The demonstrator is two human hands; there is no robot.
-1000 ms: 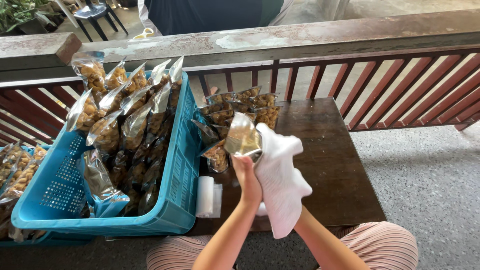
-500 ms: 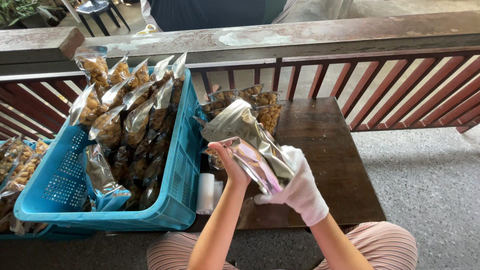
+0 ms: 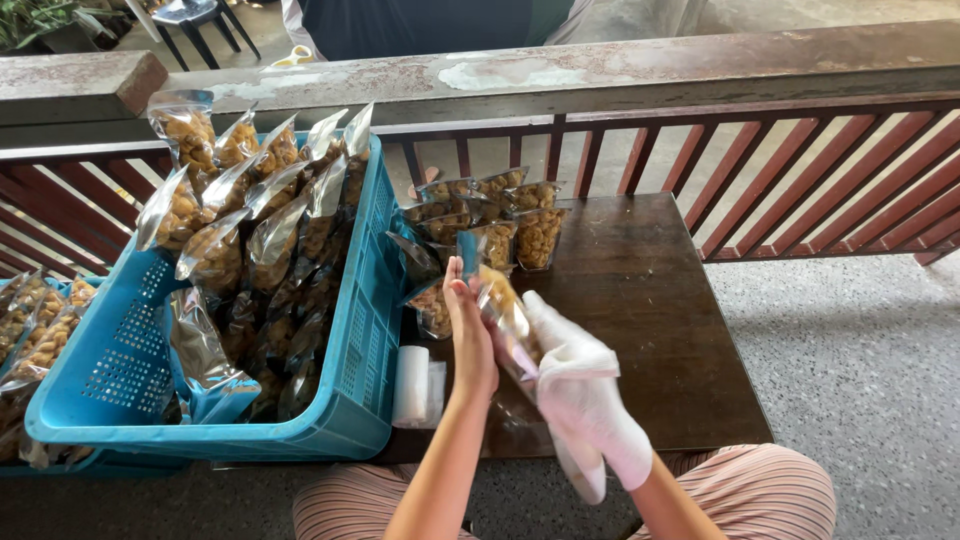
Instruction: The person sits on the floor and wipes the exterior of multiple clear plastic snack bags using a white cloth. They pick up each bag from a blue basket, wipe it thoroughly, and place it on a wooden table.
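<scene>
I hold a clear plastic snack bag (image 3: pixel 503 318) with brown snacks between both hands above the dark wooden table (image 3: pixel 650 330). My bare left hand (image 3: pixel 468 325) presses flat against the bag's left side. My right hand (image 3: pixel 580 385), wrapped in a white cloth glove, presses and grips it from the right. Behind my hands, several filled bags (image 3: pixel 495 225) stand upright on the table. A blue plastic crate (image 3: pixel 360 340) at the left is packed with more bags of snacks (image 3: pixel 250 220).
A white roll (image 3: pixel 411 385) lies on the table beside the crate. A reddish wooden railing (image 3: pixel 760 170) runs behind the table. More snack bags (image 3: pixel 30 330) sit at the far left. Grey speckled floor (image 3: pixel 860 360) lies to the right. A person's dark torso (image 3: pixel 420 20) is beyond the railing.
The white cloth, draped loosely a second ago, now sits over my right hand. The bag has turned from upright to edge-on and come lower, pressed between both hands.
</scene>
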